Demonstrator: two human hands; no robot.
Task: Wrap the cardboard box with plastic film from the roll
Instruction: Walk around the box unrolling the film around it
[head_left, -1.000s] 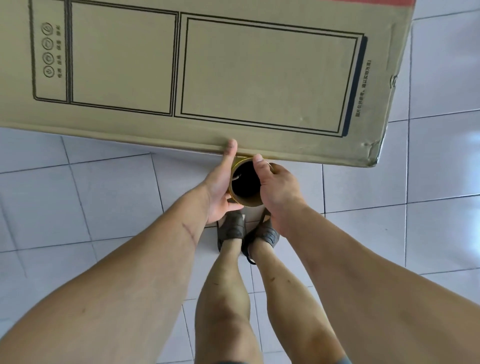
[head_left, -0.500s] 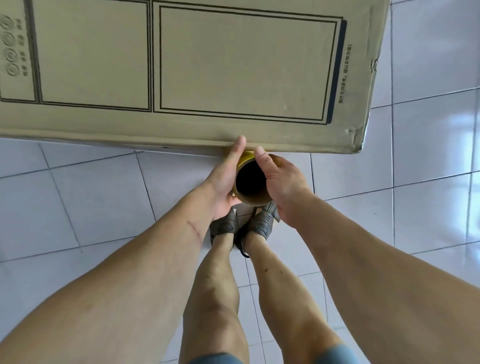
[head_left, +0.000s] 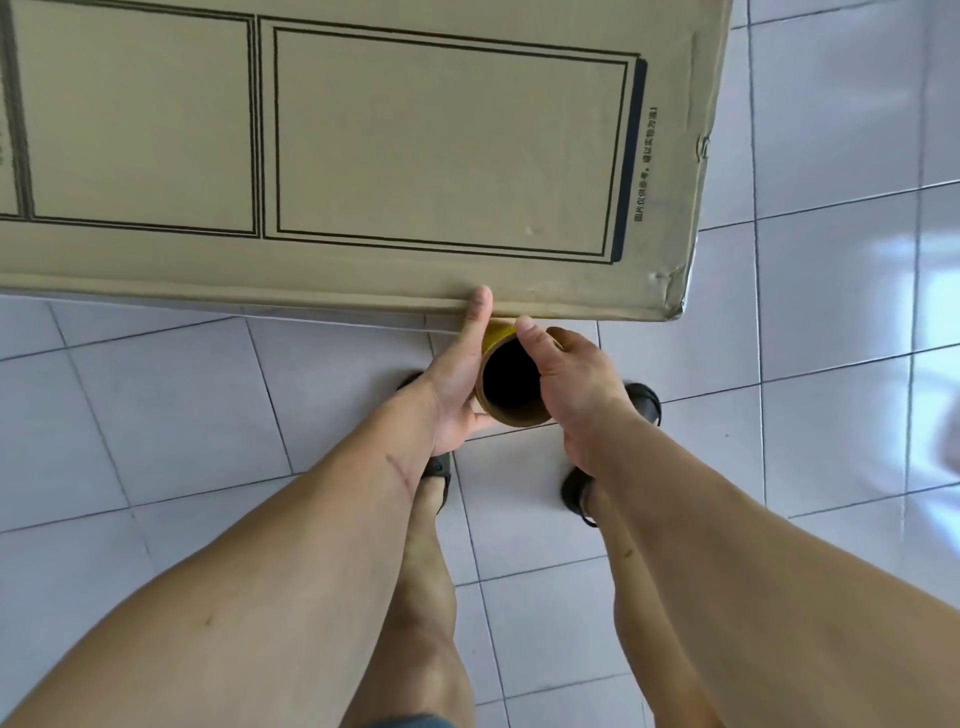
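Head view: the roll (head_left: 511, 384), a cardboard tube with a yellow rim seen end-on, sits just below the near lower edge of the cardboard box (head_left: 363, 156), toward its dented right corner. The left hand (head_left: 457, 384) cups its left side, thumb straight against the box edge. The right hand (head_left: 576, 384) curls round its right side. Both sandalled feet stand on the tiled floor (head_left: 156, 405).
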